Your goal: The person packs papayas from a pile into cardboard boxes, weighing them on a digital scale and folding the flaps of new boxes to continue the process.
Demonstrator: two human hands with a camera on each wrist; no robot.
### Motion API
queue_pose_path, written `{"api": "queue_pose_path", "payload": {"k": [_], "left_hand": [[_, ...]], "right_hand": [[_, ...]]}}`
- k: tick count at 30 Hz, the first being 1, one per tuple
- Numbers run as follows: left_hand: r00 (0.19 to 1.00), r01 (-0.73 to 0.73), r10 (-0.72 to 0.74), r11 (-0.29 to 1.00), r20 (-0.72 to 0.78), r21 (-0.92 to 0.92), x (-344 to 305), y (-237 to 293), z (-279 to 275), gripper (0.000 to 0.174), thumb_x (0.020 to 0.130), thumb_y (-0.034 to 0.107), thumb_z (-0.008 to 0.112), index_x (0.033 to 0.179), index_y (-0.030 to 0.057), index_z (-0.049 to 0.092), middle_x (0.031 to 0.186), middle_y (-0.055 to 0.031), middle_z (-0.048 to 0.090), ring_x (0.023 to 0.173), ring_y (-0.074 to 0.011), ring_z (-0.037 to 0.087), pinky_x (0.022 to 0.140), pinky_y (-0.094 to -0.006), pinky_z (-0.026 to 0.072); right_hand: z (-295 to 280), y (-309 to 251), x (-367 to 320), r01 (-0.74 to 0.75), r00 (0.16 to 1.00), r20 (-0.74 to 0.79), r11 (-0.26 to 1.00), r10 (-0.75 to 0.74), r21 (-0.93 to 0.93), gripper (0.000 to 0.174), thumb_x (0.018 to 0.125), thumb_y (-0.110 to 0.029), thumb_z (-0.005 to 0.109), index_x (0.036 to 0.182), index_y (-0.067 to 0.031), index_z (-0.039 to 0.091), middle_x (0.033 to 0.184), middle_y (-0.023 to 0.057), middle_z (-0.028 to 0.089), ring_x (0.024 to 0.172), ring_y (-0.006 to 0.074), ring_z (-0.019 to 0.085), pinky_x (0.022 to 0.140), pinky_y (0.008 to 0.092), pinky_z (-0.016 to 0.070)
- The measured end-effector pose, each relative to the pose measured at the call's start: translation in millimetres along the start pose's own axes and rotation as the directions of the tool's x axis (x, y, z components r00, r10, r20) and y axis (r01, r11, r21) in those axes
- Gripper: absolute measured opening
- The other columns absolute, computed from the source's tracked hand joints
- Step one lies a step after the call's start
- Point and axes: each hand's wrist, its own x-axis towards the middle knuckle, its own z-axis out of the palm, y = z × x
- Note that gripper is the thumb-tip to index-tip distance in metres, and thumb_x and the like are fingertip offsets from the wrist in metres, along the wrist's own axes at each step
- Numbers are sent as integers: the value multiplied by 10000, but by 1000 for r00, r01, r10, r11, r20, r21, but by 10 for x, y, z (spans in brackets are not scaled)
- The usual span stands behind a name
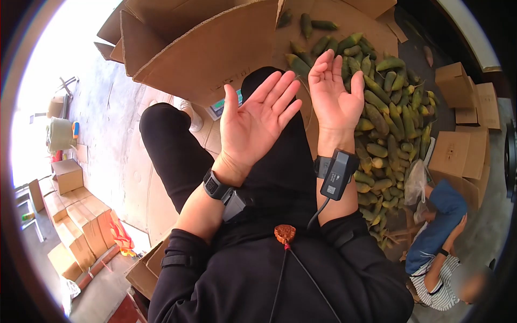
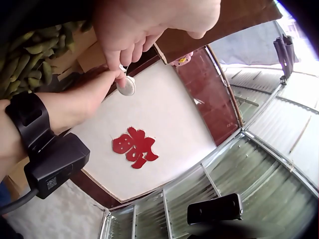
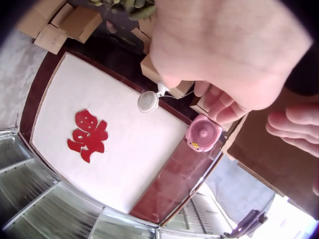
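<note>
Both hands are raised over the person's black-clad lap, palms turned up, holding nothing. The left hand point(image 1: 256, 118) has its fingers straight and the thumb spread. Beside it, the right hand point(image 1: 336, 97) has loosely bent fingers and overlaps the edge of a big heap of green, cucumber-like vegetables point(image 1: 396, 121) in the head view. Partly hidden behind the left hand is a scale point(image 1: 216, 112) with a greenish display. The right wrist view shows the back of the right hand point(image 3: 224, 55), with the left hand's fingers point(image 3: 299, 124) at the right edge.
A large open carton point(image 1: 210, 48) stands in front. More cartons point(image 1: 458, 153) are at the right, and stacked boxes point(image 1: 81, 220) at the left. Another person point(image 1: 436, 242) sits at the lower right by the heap. A white fan point(image 3: 148, 101) and a pink round object point(image 3: 203, 133) show beyond the right hand.
</note>
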Motion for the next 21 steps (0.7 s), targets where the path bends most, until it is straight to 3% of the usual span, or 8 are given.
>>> {"api": "queue_pose_path", "payload": {"k": [3,7,10,12,15,17,18,21], "left_hand": [[1000,-14,14,1000,4,-13,-5,24,-2,827,911,596,286,1400,-63,172,1490,-196,140,1386,-320,128,1131,-444,157],[996,-54,50,997,-70,-58,4,39,-20,821,900,607,316,1382,-52,232,1465,-191,221,1364,-323,202,1112,-454,214],[993,-87,86,996,-86,-7,17,32,-39,823,899,609,321,1384,-49,229,1461,-191,230,1360,-320,212,1110,-451,216],[990,-104,107,994,-89,29,33,28,-68,823,899,610,322,1384,-48,229,1460,-191,234,1357,-319,218,1109,-449,216],[978,-146,163,981,-134,127,40,-67,-63,826,902,613,303,1383,-54,222,1453,-197,246,1352,-318,232,1111,-448,210],[986,-22,58,975,-159,222,7,-159,2,803,905,630,266,1367,-26,286,1408,-140,337,1306,-246,331,1070,-385,287],[979,-46,131,888,-156,457,33,-193,-37,789,907,629,243,1367,-10,286,1386,-145,358,1292,-307,347,1039,-452,328],[972,-2,105,897,-211,442,-21,-218,-93,747,921,612,199,1383,30,281,1387,-135,367,1282,-330,356,1027,-484,332]], "right_hand": [[-28,-1,-4,0,1000,16,1000,0,-13,465,921,-338,511,1245,-29,383,1149,159,494,1032,278,509,848,382,435],[-44,20,-8,47,999,25,998,-46,-42,436,933,-340,477,1212,-12,411,1183,157,478,1074,296,485,865,405,418],[-47,95,-37,114,991,94,976,-98,-187,433,939,-344,468,1197,2,431,1181,165,494,1074,296,492,869,399,421],[-45,199,-67,246,961,218,882,-169,-402,425,944,-352,461,1180,1,459,1184,163,516,1084,285,497,875,385,424],[-69,496,-173,292,931,352,775,-97,-560,400,947,-328,464,1189,-9,468,1193,146,528,1088,255,509,880,364,434],[-185,710,-217,432,885,463,439,-41,-787,386,948,-298,467,1198,-5,456,1186,139,525,1077,235,515,855,351,453],[-212,730,-228,471,862,507,374,-2,-799,375,942,-280,480,1196,-6,450,1182,137,520,1066,220,517,832,342,463],[-233,713,-217,580,795,607,278,14,-766,397,916,-284,538,1184,-3,456,1181,141,508,1056,214,515,843,344,454]]}}
